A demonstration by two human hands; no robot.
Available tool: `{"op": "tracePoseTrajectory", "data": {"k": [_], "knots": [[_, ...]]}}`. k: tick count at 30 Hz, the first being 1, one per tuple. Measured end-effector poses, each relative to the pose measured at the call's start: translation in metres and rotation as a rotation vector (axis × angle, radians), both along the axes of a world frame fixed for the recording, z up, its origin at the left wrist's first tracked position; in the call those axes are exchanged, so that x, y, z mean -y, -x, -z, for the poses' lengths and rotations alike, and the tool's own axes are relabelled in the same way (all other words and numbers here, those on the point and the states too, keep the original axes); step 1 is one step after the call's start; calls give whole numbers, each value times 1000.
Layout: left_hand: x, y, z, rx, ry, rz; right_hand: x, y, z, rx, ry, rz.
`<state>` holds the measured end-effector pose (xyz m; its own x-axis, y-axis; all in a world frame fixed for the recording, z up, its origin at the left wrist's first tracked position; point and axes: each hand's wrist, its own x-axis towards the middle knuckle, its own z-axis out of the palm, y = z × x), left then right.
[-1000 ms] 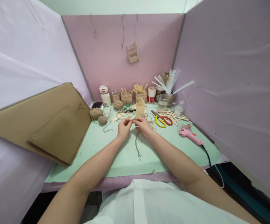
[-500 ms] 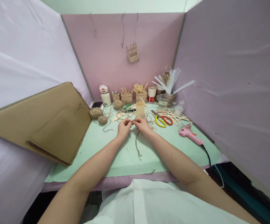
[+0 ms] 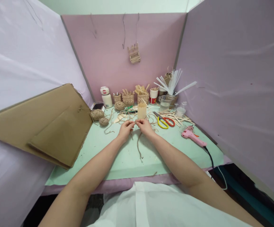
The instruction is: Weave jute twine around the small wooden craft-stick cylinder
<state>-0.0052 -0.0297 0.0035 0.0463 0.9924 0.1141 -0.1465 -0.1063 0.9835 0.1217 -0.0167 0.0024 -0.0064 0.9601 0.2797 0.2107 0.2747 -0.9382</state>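
Note:
My left hand (image 3: 126,128) and my right hand (image 3: 144,126) meet fingertip to fingertip over the middle of the table. Both pinch a thin piece of jute twine (image 3: 139,147), whose loose end trails down onto the green tabletop below my right hand. The stretch between my fingers is mostly hidden. Just behind my right hand stands a small holder of upright wooden sticks (image 3: 142,111). Tangled twine lies around its base.
Scissors (image 3: 162,121) with yellow and red handles lie right of my hands, and a pink glue gun (image 3: 193,138) farther right. Twine balls (image 3: 97,114) sit left, near a leaning cardboard sheet (image 3: 56,132). Stick-filled baskets (image 3: 128,100) and a white jar (image 3: 106,97) line the back.
My fingertips have shifted very slightly at the twine, still close together. Everything else on the table stays in place; the view moved a little.

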Motion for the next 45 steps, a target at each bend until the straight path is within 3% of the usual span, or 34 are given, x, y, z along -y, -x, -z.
{"op": "tracePoseTrajectory", "data": {"k": [6, 11, 25, 35, 45], "knots": [[3, 2, -6, 126, 81, 116, 5, 0, -5, -39, 32, -14], [3, 3, -6, 126, 88, 86, 2, -1, -4, 30, -50, 90], [-5, 6, 1, 101, 75, -22, 9, 0, -10, 98, -117, 2], [-1, 5, -3, 141, 136, 2, 9, -2, -9, 137, -187, 80], [2, 5, -10, 389, 321, 262, 16, 2, -13, 148, -275, 33]]}}
